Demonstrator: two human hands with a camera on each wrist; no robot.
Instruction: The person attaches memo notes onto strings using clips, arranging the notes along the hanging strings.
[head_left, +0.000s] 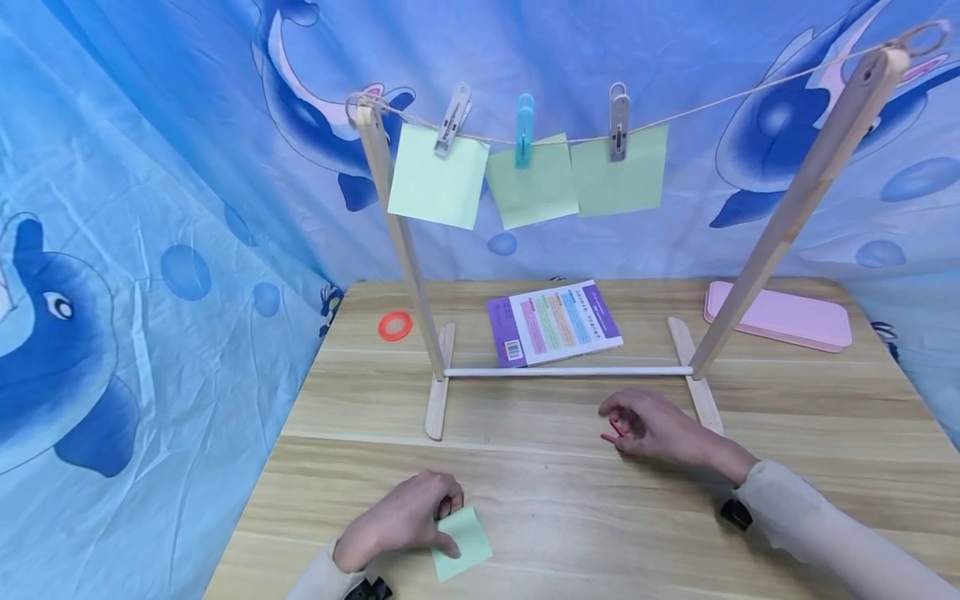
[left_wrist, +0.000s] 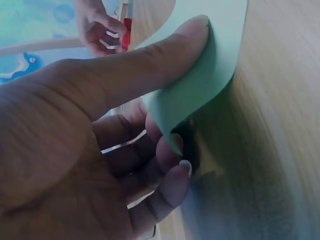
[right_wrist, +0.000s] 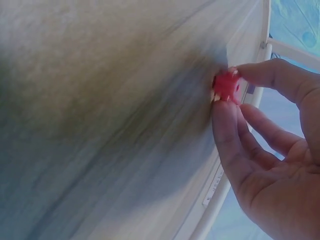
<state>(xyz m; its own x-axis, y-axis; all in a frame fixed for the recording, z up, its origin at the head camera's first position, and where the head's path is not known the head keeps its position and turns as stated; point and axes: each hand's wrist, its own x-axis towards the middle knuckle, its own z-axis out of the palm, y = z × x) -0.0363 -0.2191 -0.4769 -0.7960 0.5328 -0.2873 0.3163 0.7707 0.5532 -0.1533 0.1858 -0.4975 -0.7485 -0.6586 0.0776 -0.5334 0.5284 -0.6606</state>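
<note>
My left hand [head_left: 401, 518] pinches a pale green paper square [head_left: 468, 548] low over the near part of the table. In the left wrist view the thumb lies across the top of the green paper [left_wrist: 227, 45], and the paper bends near the fingers. Farther right, my right hand [head_left: 667, 429] holds a small red clothespin [right_wrist: 228, 86] between thumb and fingers, just above the tabletop. Three green paper squares hang on a string [head_left: 750, 90], held by a left grey clothespin [head_left: 453, 123], a teal clothespin [head_left: 524, 133] and another grey clothespin [head_left: 618, 125].
The string spans a left wooden post [head_left: 408, 258] and a right wooden post [head_left: 795, 200], joined low by a white bar [head_left: 562, 372]. Behind the bar lies a book [head_left: 555, 323]. A red tape ring [head_left: 382, 326] and a pink case [head_left: 802, 319] lie at the sides.
</note>
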